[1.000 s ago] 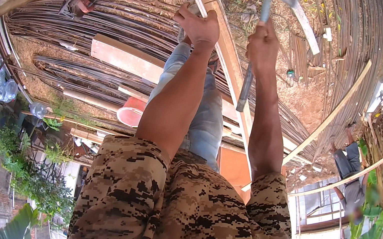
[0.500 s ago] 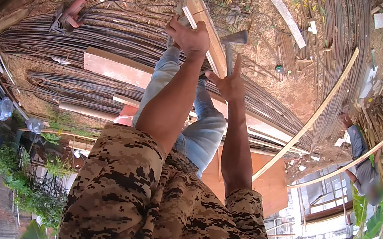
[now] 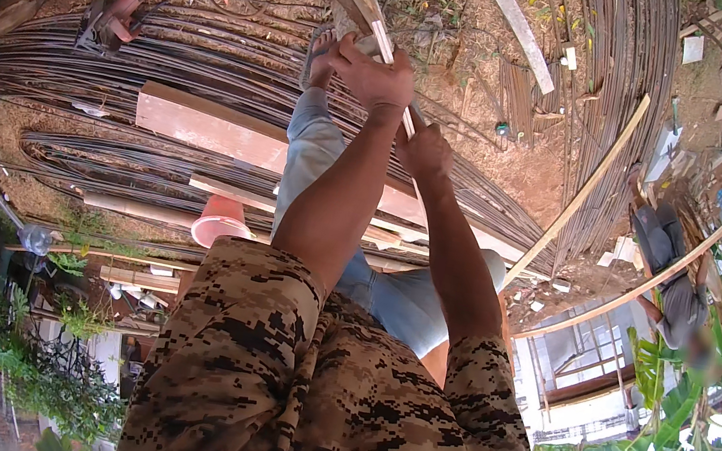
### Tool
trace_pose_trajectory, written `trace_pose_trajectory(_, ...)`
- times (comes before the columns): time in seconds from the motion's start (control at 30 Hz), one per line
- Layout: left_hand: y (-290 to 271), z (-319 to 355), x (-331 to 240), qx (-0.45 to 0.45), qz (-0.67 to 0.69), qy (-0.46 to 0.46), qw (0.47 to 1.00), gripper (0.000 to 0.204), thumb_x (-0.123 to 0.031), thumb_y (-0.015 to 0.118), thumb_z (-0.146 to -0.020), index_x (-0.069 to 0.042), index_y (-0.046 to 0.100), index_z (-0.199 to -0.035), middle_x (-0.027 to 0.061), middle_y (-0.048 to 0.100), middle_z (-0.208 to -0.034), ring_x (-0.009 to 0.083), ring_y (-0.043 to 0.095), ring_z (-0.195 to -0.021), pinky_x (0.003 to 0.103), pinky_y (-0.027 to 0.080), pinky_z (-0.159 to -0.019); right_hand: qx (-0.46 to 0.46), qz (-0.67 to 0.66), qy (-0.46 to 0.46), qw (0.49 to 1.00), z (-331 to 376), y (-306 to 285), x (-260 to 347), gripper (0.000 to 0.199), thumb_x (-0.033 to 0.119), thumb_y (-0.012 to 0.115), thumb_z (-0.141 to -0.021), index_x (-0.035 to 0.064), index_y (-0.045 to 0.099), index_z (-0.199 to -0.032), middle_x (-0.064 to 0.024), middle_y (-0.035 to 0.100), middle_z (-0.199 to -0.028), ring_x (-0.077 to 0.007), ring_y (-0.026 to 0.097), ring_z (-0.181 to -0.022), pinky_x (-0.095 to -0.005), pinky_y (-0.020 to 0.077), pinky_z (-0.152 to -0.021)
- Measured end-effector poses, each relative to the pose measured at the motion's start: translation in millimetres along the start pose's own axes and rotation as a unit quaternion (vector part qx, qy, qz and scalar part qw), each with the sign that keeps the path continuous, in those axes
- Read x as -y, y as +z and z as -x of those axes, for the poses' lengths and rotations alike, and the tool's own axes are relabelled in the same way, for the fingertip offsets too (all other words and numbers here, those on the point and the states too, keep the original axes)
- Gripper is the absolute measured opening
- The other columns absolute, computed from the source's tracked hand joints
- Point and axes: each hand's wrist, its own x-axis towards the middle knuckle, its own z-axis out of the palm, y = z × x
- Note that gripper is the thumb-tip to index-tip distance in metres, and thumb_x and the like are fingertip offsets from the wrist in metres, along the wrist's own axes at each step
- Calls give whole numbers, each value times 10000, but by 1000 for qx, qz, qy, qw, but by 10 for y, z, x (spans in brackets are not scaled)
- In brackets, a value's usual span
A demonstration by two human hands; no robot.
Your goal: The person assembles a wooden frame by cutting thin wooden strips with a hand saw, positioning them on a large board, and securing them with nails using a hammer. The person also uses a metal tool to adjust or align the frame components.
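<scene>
A long wooden board point(image 3: 367, 3) with a pale edge is tilted up on its narrow side in front of me. My left hand point(image 3: 376, 78) is closed round it near its far end. Lower down, my right hand point(image 3: 426, 152) is a fist close against the board's right side. A short grey piece of the hatchet point(image 3: 417, 113) shows just above that fist; its head and most of its handle are hidden. My sandalled foot point(image 3: 320, 56) is left of the board, among steel bars.
Bundles of long steel bars point(image 3: 215, 67) cover the ground. A thick plank point(image 3: 206, 125), a pink bucket point(image 3: 220, 223) and a red power tool point(image 3: 119, 15) lie to the left. At right are a long wooden strip point(image 3: 582, 188) and another person point(image 3: 664, 243).
The board has turned onto its edge, so its broad face no longer shows. My right hand has closed from an extended finger and moved in against the board; the hatchet head is now out of sight.
</scene>
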Motion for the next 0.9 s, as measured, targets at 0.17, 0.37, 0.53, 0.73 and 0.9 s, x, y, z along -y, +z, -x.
trace_pose_trajectory(0.17,-190,1,191,16,90,60,994,725,-351,734,-843,45,427,-1368,266,381,-1351,420,479,-1202,498,407,-1028,-65,-17,-25,997,-13,165,-11,511,496,561,-967,244,584,-1412,-271,665,-1036,-473,683,-981,-556,545,-888)
trace_pose_trajectory(0.37,-232,-287,650,61,369,-118,920,422,-382,647,-995,-5,631,-1185,194,502,-1219,266,537,-1019,393,465,-892,-94,-39,-28,994,35,177,14,577,518,613,-933,-26,685,-1112,-326,680,-998,-495,679,-975,-540,540,-882)
trace_pose_trajectory(0.53,-68,-345,759,-4,250,-23,968,388,-406,717,-947,-33,701,-1053,155,567,-1123,286,585,-935,396,485,-882,-122,-13,-50,991,33,262,-56,452,438,573,-946,85,694,-1201,-284,687,-987,-477,688,-954,-527,555,-883)
trace_pose_trajectory(0.73,99,-272,789,-23,262,103,959,480,-497,668,-954,-58,718,-1141,208,638,-1245,368,639,-1124,429,492,-989,-184,-39,-221,957,-106,293,-393,411,375,582,-927,44,716,-1132,-286,685,-986,-483,681,-930,-540,549,-870)
trace_pose_trajectory(0.9,254,-226,797,29,185,44,981,668,-682,556,-930,-115,706,-1251,201,658,-1302,371,604,-1253,420,460,-1068,-151,-76,-244,955,-274,232,-613,390,334,578,-918,27,720,-1112,-307,685,-1022,-485,677,-919,-545,543,-876)
